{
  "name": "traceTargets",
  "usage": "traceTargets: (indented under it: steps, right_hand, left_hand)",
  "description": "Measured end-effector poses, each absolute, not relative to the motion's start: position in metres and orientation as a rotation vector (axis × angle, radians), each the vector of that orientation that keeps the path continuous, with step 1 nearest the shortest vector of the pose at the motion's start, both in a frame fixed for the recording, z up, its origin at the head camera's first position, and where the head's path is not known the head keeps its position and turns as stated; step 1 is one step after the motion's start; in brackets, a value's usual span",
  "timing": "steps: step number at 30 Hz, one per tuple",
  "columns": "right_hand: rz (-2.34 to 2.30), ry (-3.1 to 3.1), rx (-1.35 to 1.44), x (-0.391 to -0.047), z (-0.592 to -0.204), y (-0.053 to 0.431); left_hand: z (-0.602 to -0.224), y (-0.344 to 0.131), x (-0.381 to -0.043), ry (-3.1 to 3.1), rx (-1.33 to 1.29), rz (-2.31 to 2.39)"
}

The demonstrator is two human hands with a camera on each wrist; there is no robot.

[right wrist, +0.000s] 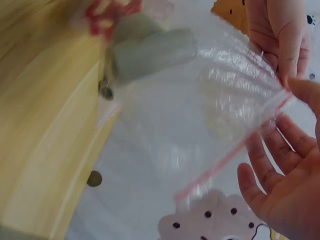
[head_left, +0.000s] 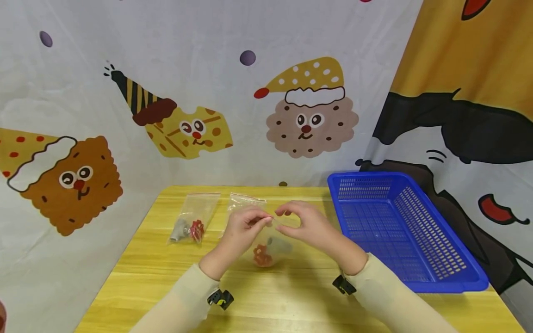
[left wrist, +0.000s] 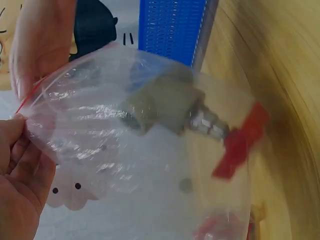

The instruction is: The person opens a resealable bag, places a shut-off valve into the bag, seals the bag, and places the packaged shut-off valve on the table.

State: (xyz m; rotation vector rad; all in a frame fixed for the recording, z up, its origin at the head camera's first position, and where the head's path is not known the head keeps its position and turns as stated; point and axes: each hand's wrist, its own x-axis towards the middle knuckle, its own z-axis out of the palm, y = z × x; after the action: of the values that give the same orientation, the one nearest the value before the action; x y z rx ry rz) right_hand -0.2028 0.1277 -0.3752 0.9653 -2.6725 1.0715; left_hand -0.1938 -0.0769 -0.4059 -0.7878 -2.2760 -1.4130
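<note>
Between the hands hangs a clear zip bag with a red seal strip. Inside it lies a grey valve with a metal stem and a red handwheel. My left hand pinches the sealed top edge at one corner between thumb and fingers. Right beside that corner is my right hand, thumb and fingers curved and apart along the strip. In the right wrist view the fingers of the right hand are loosely spread beside the red strip, with its thumb near the pinched corner.
A second zip bag holding a grey valve with a red handwheel lies at the table's back left. Another clear bag lies behind my left hand. At the right stands a blue plastic basket. A cartoon-printed cloth hangs behind the table.
</note>
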Motion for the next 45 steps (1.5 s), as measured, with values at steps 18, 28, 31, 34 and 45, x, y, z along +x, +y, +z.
traceTargets:
  steps: [18, 28, 31, 34, 45]
  right_hand:
    - [0.815, -2.54, 0.966, -0.207, -0.38, 0.11]
    - [0.769, -2.484, 0.996, -0.206, -0.375, 0.109]
    - [0.756, -2.478, 1.015, -0.207, -0.374, 0.11]
    - [0.715, -2.484, 1.032, -0.208, -0.375, 0.113]
    - [0.549, -2.509, 1.114, -0.207, -0.382, 0.125]
  left_hand:
    - [-0.408, -0.078, -0.195, -2.33, -0.776, -1.177]
    - [-0.4, -0.074, -0.192, -2.401, -0.78, -0.981]
    - [-0.398, -0.075, -0.193, -2.386, -0.783, -0.998]
    - [-0.399, -0.076, -0.193, -2.374, -0.773, -1.014]
    - [-0.401, -0.078, -0.192, -2.373, -0.708, -1.083]
